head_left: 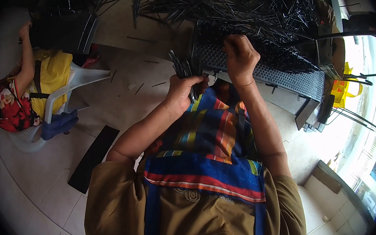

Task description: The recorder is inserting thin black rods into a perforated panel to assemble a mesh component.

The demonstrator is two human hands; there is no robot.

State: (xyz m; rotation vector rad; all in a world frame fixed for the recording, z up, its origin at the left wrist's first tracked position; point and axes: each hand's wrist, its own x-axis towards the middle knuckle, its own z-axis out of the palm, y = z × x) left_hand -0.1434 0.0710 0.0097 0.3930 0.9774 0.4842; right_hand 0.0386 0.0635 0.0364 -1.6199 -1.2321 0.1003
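My left hand (pixel 181 91) is closed round a bundle of thin black rods (pixel 181 66), whose ends stick up above the thumb. It is just in front of the left end of a dark rack with a perforated top (pixel 286 81). Many short black pieces (pixel 280 56) stand close together in the rack's holes along its far side. Over the rack's left part is my right hand (pixel 242 57), its fingers curled and pressed together. Anything between those fingertips is hidden or too small to name. A striped, many-coloured apron (pixel 205 178) covers my front.
Loose black rods (pixel 253 8) lie heaped behind the rack. At the left a person in a red flowered top (pixel 15 105) sits on a white plastic chair (pixel 81 76), reaching to another table. A black board (pixel 93 158) lies on the floor. A yellow bag (pixel 345 87) hangs at the right.
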